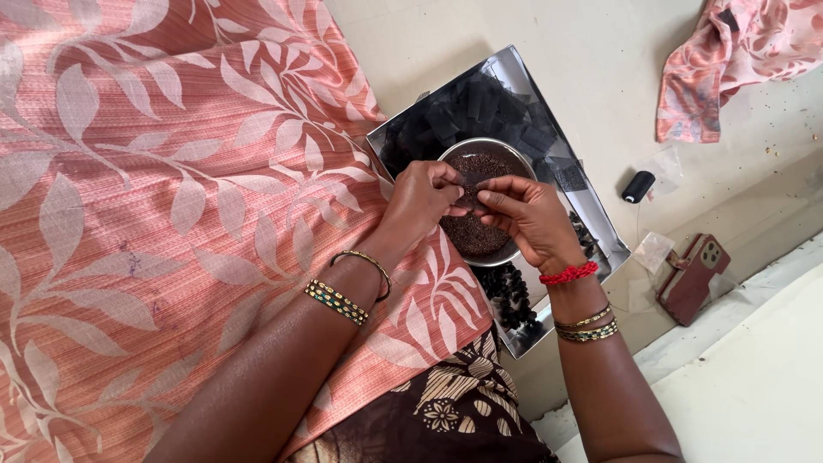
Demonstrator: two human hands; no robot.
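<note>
Head view: left hand and right hand pinch a small black piece above a seed-filled bowl, seemingly mid-wrapping; closing it likely needs steady fingertips.

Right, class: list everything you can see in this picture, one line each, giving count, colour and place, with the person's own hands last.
Tray: one, silver, on the floor beside the lap.
Bowl: one, metal, in the tray, full of dark grains.
Black fabric squares: a pile, at the tray's far end.
Small black bundles: a cluster, at the tray's near end.
Thread spool: one, black, on the floor right of the tray.
Phone: one, dark red case, on the floor at right.
Patterned cloth: one, pink, top right.
Left hand: bangled, pinching a small dark piece above the bowl.
Right hand: red wrist thread, pinching the same piece.
</note>
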